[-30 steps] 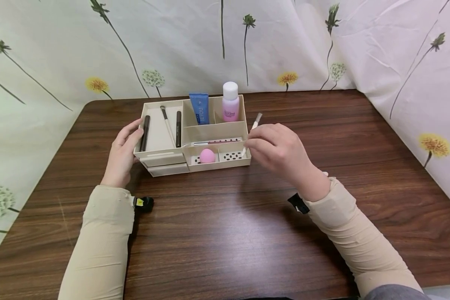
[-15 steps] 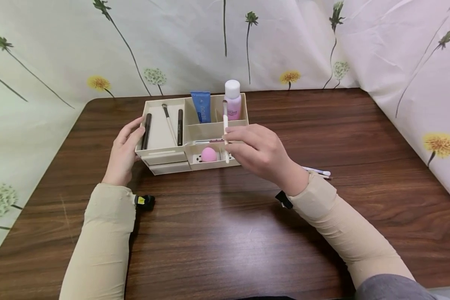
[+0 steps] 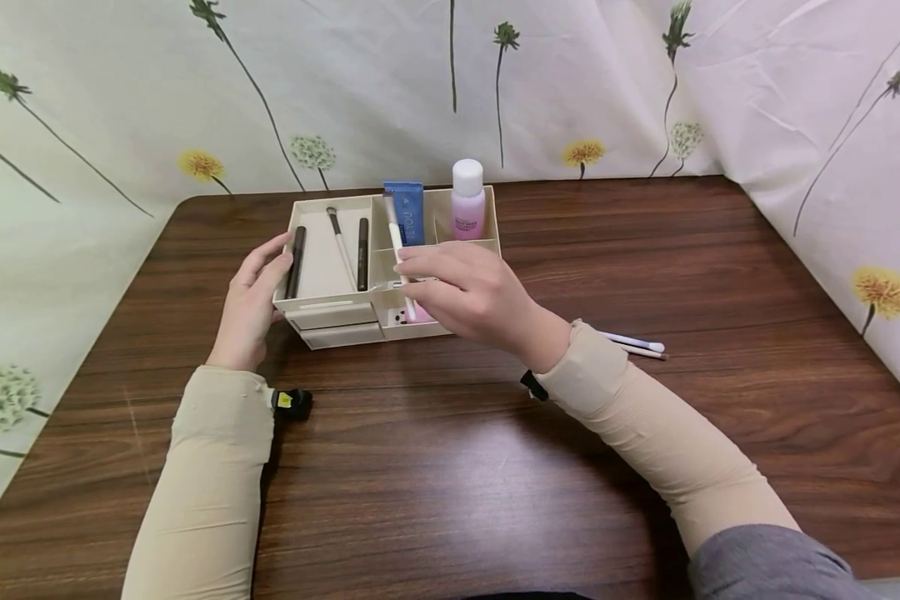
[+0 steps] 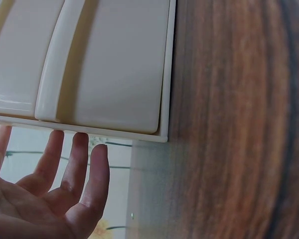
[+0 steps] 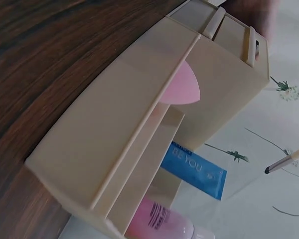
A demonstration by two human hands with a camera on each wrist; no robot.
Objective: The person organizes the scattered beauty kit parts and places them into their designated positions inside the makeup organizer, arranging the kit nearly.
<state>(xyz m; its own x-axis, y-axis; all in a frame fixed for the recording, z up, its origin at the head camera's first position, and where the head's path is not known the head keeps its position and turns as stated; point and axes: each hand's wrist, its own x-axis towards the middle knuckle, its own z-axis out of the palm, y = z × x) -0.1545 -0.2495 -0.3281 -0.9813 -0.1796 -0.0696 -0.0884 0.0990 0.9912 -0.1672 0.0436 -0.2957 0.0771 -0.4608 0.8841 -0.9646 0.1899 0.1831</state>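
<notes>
A cream makeup organizer (image 3: 328, 318) stands on the table. My left hand (image 3: 247, 312) rests against its left side; in the left wrist view several extended fingers (image 4: 79, 154) touch that side. My right hand (image 3: 472, 292) pinches a white-handled makeup brush (image 3: 394, 229), bristles up, above the middle compartments. The bristle end of this brush (image 5: 284, 163) shows in the right wrist view. In the left tray lie another brush (image 3: 341, 250) and two dark pens, one (image 3: 296, 262) at the left wall, one (image 3: 363, 254) at the right. A pink sponge (image 5: 182, 85) is partly hidden by my hand in the head view.
A blue tube (image 3: 411, 212) and a pink bottle with a white cap (image 3: 468, 200) stand in the organizer's back compartments. Two more brushes (image 3: 641, 344) lie on the table, partly behind my right forearm. A flowered cloth (image 3: 540, 92) hangs behind the table (image 3: 435, 467).
My right hand has carried the brush left, from the organizer's right edge to above its middle. The brushes on the table have come into view. My left hand stays at the organizer's side.
</notes>
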